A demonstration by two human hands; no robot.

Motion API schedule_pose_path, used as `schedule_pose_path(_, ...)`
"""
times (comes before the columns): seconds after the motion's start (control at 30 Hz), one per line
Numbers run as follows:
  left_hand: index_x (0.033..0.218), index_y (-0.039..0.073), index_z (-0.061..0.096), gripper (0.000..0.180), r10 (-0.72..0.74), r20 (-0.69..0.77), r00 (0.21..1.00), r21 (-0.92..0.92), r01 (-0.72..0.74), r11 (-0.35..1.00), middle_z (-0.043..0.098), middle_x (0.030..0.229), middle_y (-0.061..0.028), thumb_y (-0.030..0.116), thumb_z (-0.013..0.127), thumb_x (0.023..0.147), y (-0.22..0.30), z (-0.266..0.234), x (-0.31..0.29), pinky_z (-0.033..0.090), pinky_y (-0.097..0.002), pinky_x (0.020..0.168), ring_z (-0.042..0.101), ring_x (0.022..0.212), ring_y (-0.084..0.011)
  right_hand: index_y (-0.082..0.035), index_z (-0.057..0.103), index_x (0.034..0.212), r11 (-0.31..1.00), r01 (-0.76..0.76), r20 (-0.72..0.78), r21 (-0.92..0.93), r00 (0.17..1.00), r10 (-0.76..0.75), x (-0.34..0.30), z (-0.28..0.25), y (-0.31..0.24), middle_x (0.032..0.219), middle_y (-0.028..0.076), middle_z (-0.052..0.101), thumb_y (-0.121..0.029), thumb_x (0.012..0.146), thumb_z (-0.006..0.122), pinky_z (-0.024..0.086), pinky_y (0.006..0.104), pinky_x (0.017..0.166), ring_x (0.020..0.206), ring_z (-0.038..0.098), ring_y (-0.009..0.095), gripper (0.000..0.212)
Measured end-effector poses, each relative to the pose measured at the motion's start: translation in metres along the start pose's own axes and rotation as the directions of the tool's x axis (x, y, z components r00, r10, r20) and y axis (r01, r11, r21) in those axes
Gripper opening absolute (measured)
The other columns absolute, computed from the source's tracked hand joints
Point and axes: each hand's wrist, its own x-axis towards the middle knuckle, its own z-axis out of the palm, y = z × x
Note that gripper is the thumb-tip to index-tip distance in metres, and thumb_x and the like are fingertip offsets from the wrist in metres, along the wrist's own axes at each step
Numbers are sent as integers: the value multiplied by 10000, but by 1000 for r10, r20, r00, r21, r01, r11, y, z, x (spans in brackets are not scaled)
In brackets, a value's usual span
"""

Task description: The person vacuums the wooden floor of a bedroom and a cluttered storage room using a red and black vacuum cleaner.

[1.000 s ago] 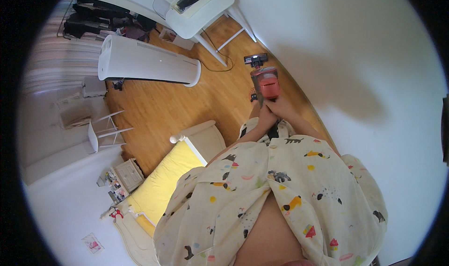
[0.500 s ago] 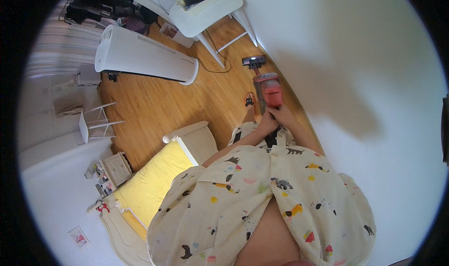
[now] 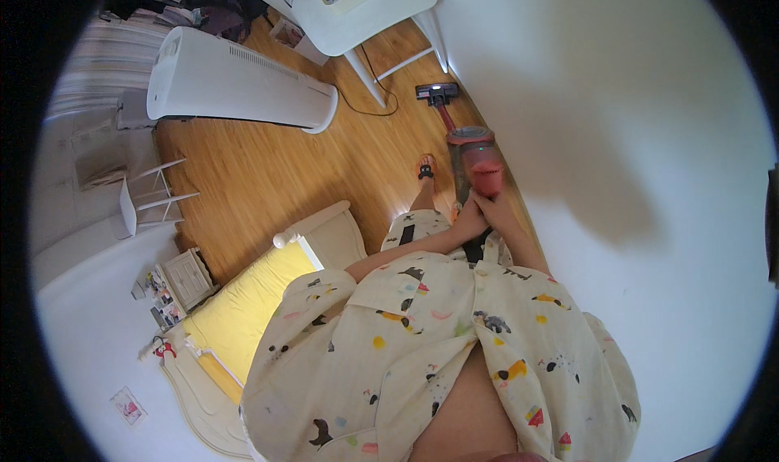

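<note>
Red stick vacuum: likely stiff, top-heavy; best held at its near end, where left hand and right hand fingers grip it, partly hidden.

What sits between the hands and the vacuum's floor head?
In the head view, the vacuum's red body and red wand span the stretch from the left hand and right hand to the floor head; nothing else shows between.
</note>
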Motion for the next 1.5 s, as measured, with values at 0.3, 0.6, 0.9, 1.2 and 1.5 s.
schedule_pose_path(0.3, 988, -13, 440, 346, 70, 26, 997, -42, -69, 997, 500, 995, -175, 146, 551, 702, 15, 21, -30, 382, -327, 800, 471, 982, -228, -11, 544, 938, 976, 11, 49, -219, 999, 0, -52, -29, -37, 828, 182, 587, -236, 647, 627, 441, 367, 673, 802, 570, 306, 378)
schedule_pose_path(0.6, 999, -19, 479, 325, -188, 346, 919, 11, 197, 980, 538, 972, -149, 201, 464, 761, -15, 39, -38, 387, -315, 790, 489, 956, -214, -37, 510, 958, 836, 100, 182, -539, 983, -1, -67, -42, -44, 856, 206, 569, -319, 639, 599, 433, 417, 704, 811, 540, 356, 434)
schedule_pose_path(0.9, 1070, 15, 482, 424, -28, 508, 861, -7, 37, 999, 530, 1029, -133, 349, 403, 821, -22, 29, -37, 360, -293, 830, 478, 985, -215, -30, 513, 949, 847, 127, 212, -517, 977, -17, -67, -60, -37, 874, 202, 566, -341, 627, 615, 428, 392, 712, 820, 539, 349, 459)
schedule_pose_path(1.2, 1075, -10, 463, 463, -122, 491, 863, 101, 82, 991, 505, 1048, -181, 371, 365, 831, -41, 28, -38, 357, -319, 833, 470, 1000, -236, 2, 494, 1009, 940, 208, 355, -270, 929, -104, -55, -56, -31, 894, 196, 566, -201, 628, 627, 413, 328, 737, 834, 551, 285, 452)
schedule_pose_path(1.5, 1072, -2, 449, 408, -64, 510, 858, 31, 56, 998, 535, 971, -178, 322, 417, 828, 9, 8, -14, 394, -317, 767, 517, 906, -247, 13, 466, 1030, 988, 16, 421, -153, 906, 50, -24, -69, -36, 926, 110, 561, -147, 670, 615, 411, 265, 734, 842, 521, 142, 421)
